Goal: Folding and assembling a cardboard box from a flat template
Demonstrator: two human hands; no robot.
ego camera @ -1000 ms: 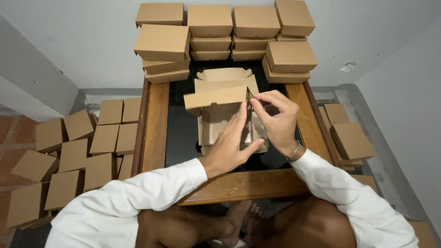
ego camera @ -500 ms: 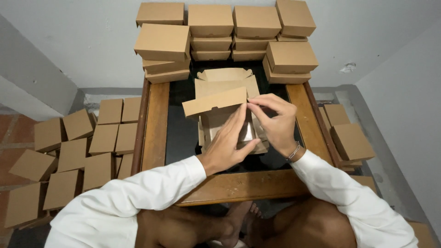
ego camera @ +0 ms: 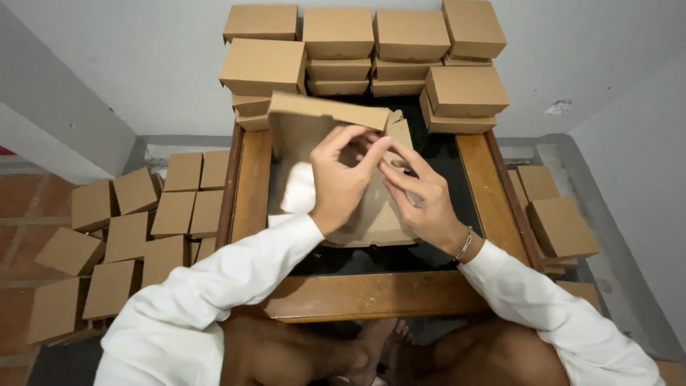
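Observation:
A half-folded brown cardboard box (ego camera: pixel 307 136) is held up over the dark top of a small wooden table (ego camera: pixel 371 293). My left hand (ego camera: pixel 341 179) grips its right side, fingers curled on a flap near the top. My right hand (ego camera: pixel 423 194) pinches the same flap from the right, fingertips meeting those of the left hand. The box's lid panel juts out to the upper left. Both arms wear white sleeves; a bracelet circles my right wrist.
Stacks of finished brown boxes (ego camera: pixel 400 43) line the table's far edge against the wall. Several closed boxes (ego camera: pixel 136 229) lie on the floor to the left, and a few boxes (ego camera: pixel 557 221) on the right. My bare knees are below the table.
The box has been raised and turned closer to me, its lid panel swinging up to the left. Both hands moved up with it and now pinch the right flap together.

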